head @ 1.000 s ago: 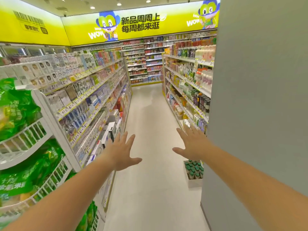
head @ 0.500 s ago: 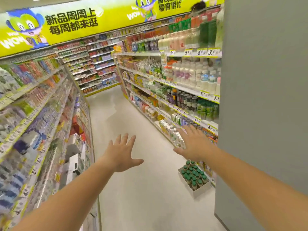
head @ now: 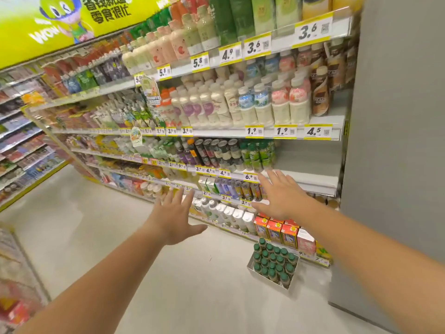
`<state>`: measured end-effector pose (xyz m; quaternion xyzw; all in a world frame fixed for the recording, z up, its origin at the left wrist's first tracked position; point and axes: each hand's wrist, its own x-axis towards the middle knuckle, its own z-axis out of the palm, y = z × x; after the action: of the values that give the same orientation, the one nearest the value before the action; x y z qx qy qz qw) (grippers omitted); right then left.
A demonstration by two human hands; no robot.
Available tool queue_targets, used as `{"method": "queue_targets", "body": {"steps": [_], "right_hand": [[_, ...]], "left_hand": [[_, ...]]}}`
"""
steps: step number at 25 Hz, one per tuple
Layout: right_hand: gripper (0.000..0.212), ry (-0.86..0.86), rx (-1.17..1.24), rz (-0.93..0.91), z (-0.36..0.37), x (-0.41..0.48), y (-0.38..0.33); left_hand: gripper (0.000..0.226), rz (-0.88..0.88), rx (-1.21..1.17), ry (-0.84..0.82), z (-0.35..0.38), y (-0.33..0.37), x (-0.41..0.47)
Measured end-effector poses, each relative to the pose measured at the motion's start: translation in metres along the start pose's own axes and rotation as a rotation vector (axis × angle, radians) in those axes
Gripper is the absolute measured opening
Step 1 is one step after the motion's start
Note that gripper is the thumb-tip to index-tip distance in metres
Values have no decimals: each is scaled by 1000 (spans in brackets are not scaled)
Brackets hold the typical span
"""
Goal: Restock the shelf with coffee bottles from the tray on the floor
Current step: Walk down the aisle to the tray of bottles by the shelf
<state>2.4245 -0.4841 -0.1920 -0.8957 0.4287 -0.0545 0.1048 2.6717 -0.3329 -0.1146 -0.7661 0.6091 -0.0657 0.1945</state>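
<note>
Both hands are empty, fingers spread: the left hand (head: 175, 219) at frame centre, the right hand (head: 281, 197) up and to its right, in front of the shelf (head: 310, 174). The tray (head: 293, 279) sits on the floor, lower right of centre, its coffee bottles (head: 272, 260) upright. It lies below the right hand, the nearer one, so the reach goes downward

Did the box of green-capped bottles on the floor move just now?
No. The tray still sits on the floor by the bottom shelf, beside the grey pillar; only the view turned.
</note>
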Motion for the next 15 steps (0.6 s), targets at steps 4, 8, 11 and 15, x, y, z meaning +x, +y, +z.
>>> {"method": "queue_targets", "body": {"steps": [4,8,11,15], "right_hand": [[92,-44,-11,192,19,25,-2],[92,-49,-14,408,57,58,0],[93,22,-19,551,98,80,-3],[92,-19,9,656,155,100,-6]], "left_hand": [[106,165,-25,23,19,-19,89],[109,381,-35,55,51,-23,188],[108,546,-58,22,85,-23,247],[112,688,-105,-39,145,-9,306]]}}
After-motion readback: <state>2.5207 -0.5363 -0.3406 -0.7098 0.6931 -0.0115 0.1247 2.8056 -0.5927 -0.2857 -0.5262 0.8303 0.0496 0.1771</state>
